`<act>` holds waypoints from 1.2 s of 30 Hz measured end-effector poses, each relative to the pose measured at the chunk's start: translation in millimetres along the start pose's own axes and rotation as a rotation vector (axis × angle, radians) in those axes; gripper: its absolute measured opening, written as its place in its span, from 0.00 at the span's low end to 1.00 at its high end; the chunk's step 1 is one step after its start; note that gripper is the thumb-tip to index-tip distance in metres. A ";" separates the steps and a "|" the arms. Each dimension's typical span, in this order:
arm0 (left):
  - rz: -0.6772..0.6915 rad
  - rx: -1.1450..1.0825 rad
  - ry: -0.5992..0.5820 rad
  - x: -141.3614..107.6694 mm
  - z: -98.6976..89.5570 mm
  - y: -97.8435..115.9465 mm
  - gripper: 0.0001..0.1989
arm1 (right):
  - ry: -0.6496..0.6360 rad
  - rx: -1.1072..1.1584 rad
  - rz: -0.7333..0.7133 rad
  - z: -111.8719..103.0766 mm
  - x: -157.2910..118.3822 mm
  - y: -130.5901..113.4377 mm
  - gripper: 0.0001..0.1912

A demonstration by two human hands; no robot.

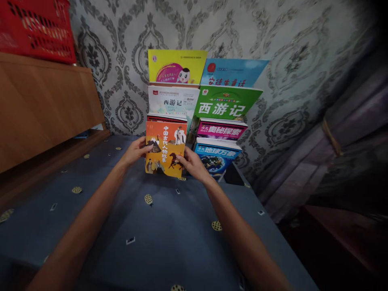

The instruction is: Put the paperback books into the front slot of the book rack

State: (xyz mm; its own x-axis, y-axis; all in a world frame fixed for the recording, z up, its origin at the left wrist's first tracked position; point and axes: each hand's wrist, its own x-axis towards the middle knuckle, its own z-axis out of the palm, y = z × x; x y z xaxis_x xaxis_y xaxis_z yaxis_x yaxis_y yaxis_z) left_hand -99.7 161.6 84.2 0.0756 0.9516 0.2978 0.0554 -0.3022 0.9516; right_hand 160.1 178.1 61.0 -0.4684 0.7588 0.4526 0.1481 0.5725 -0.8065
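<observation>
An orange book [165,155] with white Chinese title characters stands upright at the front of the left row of books. My left hand [135,150] grips its left edge, thumb on the cover. On the opposite edge, my right hand [194,163] closes with its thumb on the cover as well. Behind the orange book rise a white book [172,101] and a yellow book [177,66]. Just right of my right hand is a blue book with a globe [216,157]. Purple [221,130], green [228,103] and light blue [233,72] books stand behind that one.
A dark blue patterned cloth [121,226] covers the surface. Grey damask wallpaper [130,81] rises behind the books. At the left is a wooden cabinet [48,105] with a red plastic basket [39,32] on top. A tied curtain [315,157] hangs on the right.
</observation>
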 end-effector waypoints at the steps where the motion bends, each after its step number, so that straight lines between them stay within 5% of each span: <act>1: 0.039 0.006 -0.004 2.6 0.9 1.9 0.27 | 0.035 -0.050 -0.033 -1.6 0.2 -1.8 0.19; 9: 0.339 -0.014 0.022 14.4 5.7 12.2 0.24 | 0.168 -0.300 -0.108 -4.5 4.7 -11.1 0.12; 26: 0.282 0.208 -0.058 11.2 -25.1 12.5 0.26 | 0.187 -0.554 -0.183 -0.7 6.6 -0.8 0.05; 31: 0.275 0.239 -0.048 10.5 -26.3 12.1 0.26 | 0.260 -0.642 -0.059 6.0 3.4 -8.7 0.06; 36: 0.281 0.247 -0.053 9.9 -26.7 12.7 0.26 | 0.239 -0.456 0.076 15.9 1.0 -12.4 0.09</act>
State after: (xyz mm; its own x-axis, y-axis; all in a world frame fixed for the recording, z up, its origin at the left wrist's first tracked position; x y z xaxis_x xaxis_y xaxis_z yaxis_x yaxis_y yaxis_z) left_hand -124.9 168.7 101.2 0.1728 0.8274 0.5344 0.2634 -0.5616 0.7843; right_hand 143.9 166.9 65.4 -0.2376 0.8228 0.5163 0.5632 0.5497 -0.6169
